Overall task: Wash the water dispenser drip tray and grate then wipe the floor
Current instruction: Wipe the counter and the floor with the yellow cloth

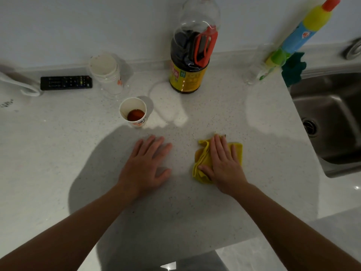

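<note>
– Head view is all I get. Where are the drip tray and grate?

– Neither shows, so you can't plan a grip on them from this. What you do have is the yellow cloth (202, 153), bunched on the countertop (195, 212) near the sink (328, 114). Your right hand (222, 163) lies flat on the cloth with straight fingers, pressing it down, not gripping it. Your left hand (145, 165) rests flat on bare counter, well apart from the cloth, and holds nothing.

– How will the cloth behave?

– My guess is that it is soft, light and limp. It lies in loose folds over itself, so it would probably sag and fall open if you lift one corner. Gather it into your palm from the crumpled left edge, where the layers stack thickest. I can't tell whether it is wet or dry. If it is wet, expect it to cling to the counter and drip.

– Anything nearby to mind?

– A paper cup (125, 110) with dark liquid in it stands just beyond your left hand, and it looks light and easy to tip. The big soy sauce bottle (187, 75) stands further back. Keep any sweep of the cloth away from both.

– And the tray, once I find it?

– Going by the task alone, it is likely rigid plastic and slippery once soaped. Hold it by the rims, over the sink. The floor (254, 255) shows at the bottom edge, and wiping it comes last.
</note>
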Available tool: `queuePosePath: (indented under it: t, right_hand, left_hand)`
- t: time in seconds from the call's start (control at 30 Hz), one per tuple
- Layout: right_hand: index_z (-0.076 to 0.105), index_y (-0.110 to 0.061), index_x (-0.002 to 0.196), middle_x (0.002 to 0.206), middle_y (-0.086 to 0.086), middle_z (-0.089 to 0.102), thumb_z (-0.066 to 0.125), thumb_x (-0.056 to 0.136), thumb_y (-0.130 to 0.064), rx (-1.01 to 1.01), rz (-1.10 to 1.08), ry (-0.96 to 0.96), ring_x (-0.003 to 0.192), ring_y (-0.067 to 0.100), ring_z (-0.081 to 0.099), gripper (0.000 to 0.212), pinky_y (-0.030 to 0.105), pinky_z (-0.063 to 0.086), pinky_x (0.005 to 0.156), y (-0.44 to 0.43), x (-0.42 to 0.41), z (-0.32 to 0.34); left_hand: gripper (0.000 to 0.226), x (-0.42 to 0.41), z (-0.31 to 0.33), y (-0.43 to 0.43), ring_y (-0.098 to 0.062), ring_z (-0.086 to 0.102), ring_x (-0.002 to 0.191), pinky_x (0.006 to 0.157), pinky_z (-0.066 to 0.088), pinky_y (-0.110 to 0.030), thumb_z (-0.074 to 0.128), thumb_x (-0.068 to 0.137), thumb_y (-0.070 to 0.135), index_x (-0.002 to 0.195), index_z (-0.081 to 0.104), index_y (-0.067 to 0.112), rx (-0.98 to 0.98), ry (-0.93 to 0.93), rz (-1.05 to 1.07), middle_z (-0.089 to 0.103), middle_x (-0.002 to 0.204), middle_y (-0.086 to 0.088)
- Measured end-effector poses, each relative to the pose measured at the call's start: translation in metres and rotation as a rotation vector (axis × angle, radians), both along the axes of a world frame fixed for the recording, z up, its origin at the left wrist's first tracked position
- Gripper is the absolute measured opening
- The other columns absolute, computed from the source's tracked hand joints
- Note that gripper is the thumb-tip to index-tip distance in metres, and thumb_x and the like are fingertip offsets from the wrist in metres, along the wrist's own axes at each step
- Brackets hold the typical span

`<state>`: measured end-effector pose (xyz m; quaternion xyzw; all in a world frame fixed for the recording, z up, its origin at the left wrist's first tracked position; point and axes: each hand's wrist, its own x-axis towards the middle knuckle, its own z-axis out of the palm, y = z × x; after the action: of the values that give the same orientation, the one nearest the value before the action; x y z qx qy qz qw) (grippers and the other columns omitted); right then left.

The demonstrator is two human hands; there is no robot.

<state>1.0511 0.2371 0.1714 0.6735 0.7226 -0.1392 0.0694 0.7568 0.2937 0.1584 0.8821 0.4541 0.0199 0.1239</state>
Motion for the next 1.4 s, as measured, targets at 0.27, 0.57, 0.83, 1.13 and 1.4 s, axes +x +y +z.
queuePosePath:
  t: [0.27, 0.57, 0.83, 1.13, 1.4]
  right_hand:
    - [-0.007, -0.012, 0.165, 0.174, 0.010, -0.008, 0.013, 0.098, -0.078, 0.030, 0.130, -0.039, 0.160, 0.028, -0.010, 0.096, 0.058, 0.009, 0.128, 0.041, -0.002, 0.002]
    - [-0.012, -0.013, 0.164, 0.173, 0.010, -0.012, 0.012, 0.096, -0.079, 0.099, 0.053, -0.012, 0.159, 0.029, -0.012, 0.098, 0.052, -0.001, 0.129, 0.059, -0.029, -0.010]
    - [0.005, -0.014, 0.166, 0.173, 0.018, 0.005, 0.021, 0.102, -0.070, 0.104, 0.166, -0.034, 0.160, 0.036, -0.001, 0.087, 0.061, 0.016, 0.125, -0.007, -0.035, -0.010]
    - [0.004, -0.012, 0.166, 0.172, 0.021, 0.006, 0.018, 0.101, -0.069, 0.088, -0.216, -0.043, 0.159, 0.038, 0.003, 0.088, 0.058, 0.011, 0.127, -0.079, -0.077, -0.010]
    - [0.003, -0.016, 0.166, 0.173, 0.019, 0.007, 0.019, 0.097, -0.070, 0.119, -0.155, -0.056, 0.160, 0.036, 0.006, 0.089, 0.056, 0.008, 0.128, 0.033, -0.053, -0.007]
  left_hand:
    - [0.069, -0.002, 0.004, -0.001, -0.028, 0.025, 0.155, 0.127, 0.017, -0.049, 0.048, 0.096, 0.044, 0.156, 0.038, 0.012, 0.022, -0.101, 0.047, 0.035, 0.163, -0.011]
    - [0.047, -0.005, 0.002, 0.000, -0.032, 0.056, 0.123, 0.110, 0.036, -0.041, 0.062, 0.087, 0.023, 0.132, 0.063, 0.009, 0.178, -0.288, 0.229, 0.063, 0.133, -0.013]
    - [0.037, -0.041, 0.008, -0.014, -0.037, 0.064, 0.117, 0.099, 0.052, -0.045, 0.068, 0.087, 0.008, 0.124, 0.070, 0.002, 0.195, -0.402, 0.195, 0.066, 0.129, -0.018]
    - [0.060, -0.113, 0.002, -0.030, -0.030, 0.033, 0.151, 0.125, 0.023, -0.051, 0.045, 0.100, 0.048, 0.156, 0.040, 0.025, 0.052, -0.096, 0.105, 0.040, 0.162, -0.007]
    - [0.066, -0.112, -0.002, -0.029, -0.032, 0.028, 0.153, 0.127, 0.013, -0.048, 0.039, 0.101, 0.053, 0.159, 0.033, 0.022, 0.058, -0.021, 0.092, 0.034, 0.164, -0.010]
